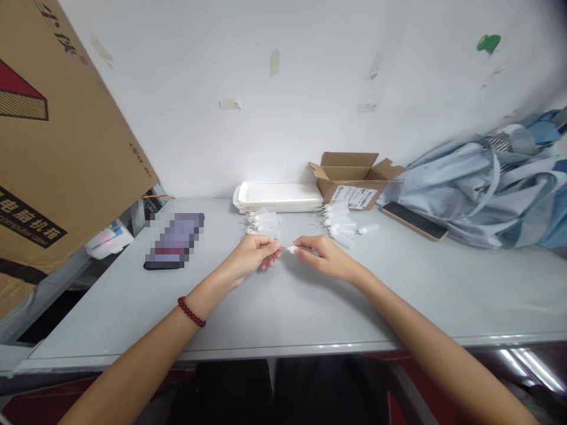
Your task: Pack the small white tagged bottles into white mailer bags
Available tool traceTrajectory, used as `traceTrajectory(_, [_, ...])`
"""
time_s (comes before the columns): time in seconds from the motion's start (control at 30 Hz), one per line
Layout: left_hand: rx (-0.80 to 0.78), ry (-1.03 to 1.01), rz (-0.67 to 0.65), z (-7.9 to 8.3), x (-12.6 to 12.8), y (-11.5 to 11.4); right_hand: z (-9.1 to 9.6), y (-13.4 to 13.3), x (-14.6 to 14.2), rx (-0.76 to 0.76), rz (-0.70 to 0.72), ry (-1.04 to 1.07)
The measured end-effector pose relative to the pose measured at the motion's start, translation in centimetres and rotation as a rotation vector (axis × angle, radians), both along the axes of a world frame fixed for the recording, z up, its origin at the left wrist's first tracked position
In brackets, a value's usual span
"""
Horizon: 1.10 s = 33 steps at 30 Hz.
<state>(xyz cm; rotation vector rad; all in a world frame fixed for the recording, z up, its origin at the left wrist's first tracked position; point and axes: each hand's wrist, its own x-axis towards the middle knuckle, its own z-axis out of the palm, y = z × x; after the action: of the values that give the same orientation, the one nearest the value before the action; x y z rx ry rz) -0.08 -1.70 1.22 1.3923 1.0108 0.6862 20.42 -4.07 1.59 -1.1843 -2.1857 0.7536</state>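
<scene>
My left hand (254,254) and my right hand (321,254) meet over the middle of the grey table (283,301). Both pinch one small white plastic piece (290,248) between their fingertips. Just behind the left hand lies a pile of several small clear-white plastic pieces (264,223). A second pile of the same pieces (341,224) lies behind the right hand. A dark red bead bracelet (191,311) is on my left wrist.
A stack of white trays (279,196) and an open cardboard box (352,177) stand at the back by the wall. A phone (173,241) lies at left, another phone (414,220) at right beside a blue bag (487,183). A large carton (57,141) leans at left.
</scene>
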Motion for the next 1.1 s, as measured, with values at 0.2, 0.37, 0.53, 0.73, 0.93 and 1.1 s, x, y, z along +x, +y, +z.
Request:
traceTrajectory(0.2, [0.074, 0.069, 0.011, -0.7, 0.2, -0.1, -0.4, -0.2, -0.4, -0.015, 0.027, -0.031])
traceTrajectory(0.37, [0.105, 0.13, 0.024, -0.9, 0.6, -0.3, -0.8, -0.2, -0.7, 0.002, 0.046, -0.048])
traceTrajectory(0.53, [0.127, 0.127, 0.028, -1.1, 0.7, -0.5, -0.9, -0.3, -0.9, -0.002, 0.061, -0.047])
traceTrajectory(0.73, [0.124, 0.125, 0.001, -1.3, 0.6, -0.6, -0.9, -0.5, -1.1, -0.025, 0.066, -0.036])
traceTrajectory(0.93, [0.116, 0.139, -0.014, -0.9, 0.4, -0.4, -0.9, -0.4, -1.1, -0.016, 0.068, -0.027])
traceTrajectory(1.1, [0.14, 0.131, -0.047, -0.2, 0.0, 0.0, -0.5, -0.2, -1.0, 0.0, 0.063, -0.021])
